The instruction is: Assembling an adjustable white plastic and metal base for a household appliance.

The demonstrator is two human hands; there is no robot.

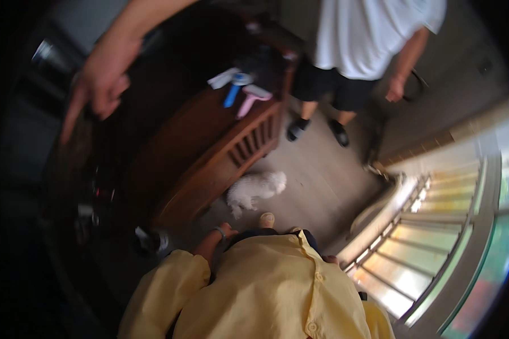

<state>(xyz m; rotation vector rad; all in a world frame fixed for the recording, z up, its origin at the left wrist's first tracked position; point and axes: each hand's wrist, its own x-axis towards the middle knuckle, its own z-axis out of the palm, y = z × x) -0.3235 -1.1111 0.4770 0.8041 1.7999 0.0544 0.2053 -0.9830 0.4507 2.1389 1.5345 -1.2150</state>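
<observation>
My left hand [227, 230], with a band at the wrist, hangs beside my yellow shirt [260, 282]. Its fingers are small and blurred, so I cannot make out whether they hold anything. Only a sliver of my right hand [331, 260] shows at the shirt's other side, fingers hidden. A small white curly-haired dog [254, 189] is on the floor just ahead of my feet, nearest my left hand. Beyond it, a blue-handled pet brush [234, 90], a pink T-shaped grooming tool [252, 100] and a pale flat object [222, 78] lie on brown wooden furniture [186, 121].
Another person in a white shirt [362, 39] and dark shorts stands ahead. That person's outstretched hand [103, 87] points downward at upper left. The furniture's slatted side [251, 141] borders the grey floor [316, 175]. A barred window [413, 243] is at right.
</observation>
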